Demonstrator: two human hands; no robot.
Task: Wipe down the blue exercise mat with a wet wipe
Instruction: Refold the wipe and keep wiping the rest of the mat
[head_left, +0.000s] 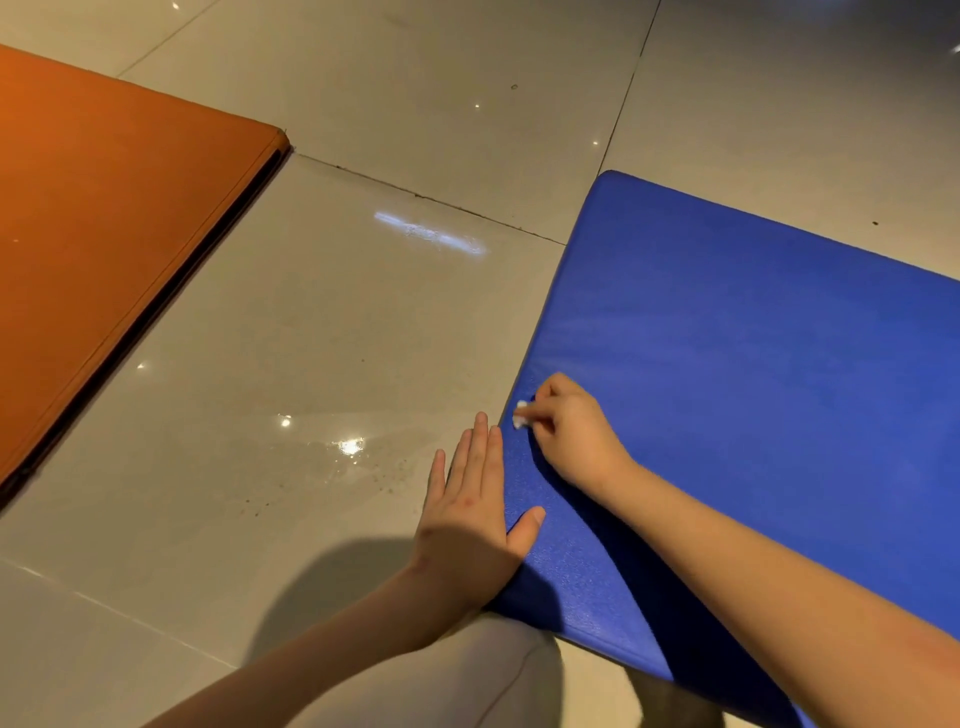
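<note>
Mid-wipe, I reckon. My right hand (571, 431) pinches a small balled-up wet wipe (521, 414) btwn thumb & fingertips, the wad pressed on the blue exercise mat (753, 338) right at its edge, just ahead of my left fingertips. Left hand (478, 514) lies flat, fingers straight, palm on the tiled floor (337, 338) w/ the thumb over the mat's rim, prob. bracing it so it doesn't slide.

Most of the mat stretches away beyond my right knuckles. Can't tell which parts are damp, so the task looks early to me.

Next move, imo: drag the wipe in long strokes from this edge across the mat, left hand holding it down. The wad is tiny, so it may need unfolding for more contact.

Containers: no wipe pack or bin in view, so no contents to report.

Well off past my left hand lies an orange mat (104, 234); my trouser knee (467, 675) sits below my left wrist.
</note>
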